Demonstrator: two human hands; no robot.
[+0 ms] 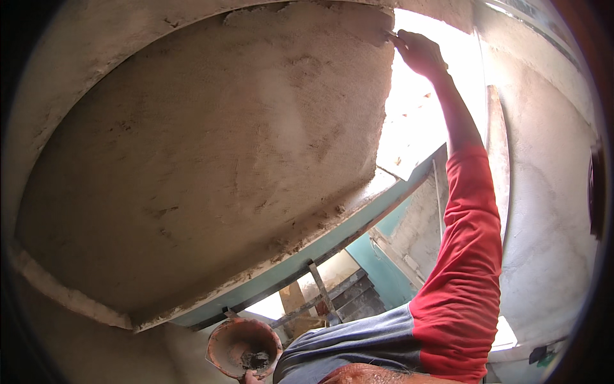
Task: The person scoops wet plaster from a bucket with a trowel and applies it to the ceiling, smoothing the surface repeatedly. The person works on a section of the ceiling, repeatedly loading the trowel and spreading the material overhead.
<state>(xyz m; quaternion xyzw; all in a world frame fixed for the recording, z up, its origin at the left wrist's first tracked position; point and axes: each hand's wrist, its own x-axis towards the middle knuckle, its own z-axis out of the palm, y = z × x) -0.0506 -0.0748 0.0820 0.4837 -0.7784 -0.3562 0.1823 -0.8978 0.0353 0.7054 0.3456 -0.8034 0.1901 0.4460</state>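
Observation:
High at the top right, my right hand (421, 54) is closed round the handle of a trowel (377, 31). Its dim blade lies against the wall panel (211, 153), close to the panel's ragged right edge, and its outline is hard to make out. The panel is coated in rough, brownish-grey plaster. Low in the view, my left hand (252, 377) grips the rim of a reddish-brown bowl (220, 345); only a thumb and a bit of the hand show. A dark lump of wet mortar (254, 360) lies inside the bowl.
Bright daylight comes through an opening (409, 128) beside the panel. Below the panel runs a teal-painted ledge (256, 275) with a rough edge. Wooden bars (323, 291) and grey steps (358, 297) show lower down. A pale plastered wall (543, 211) stands on the right.

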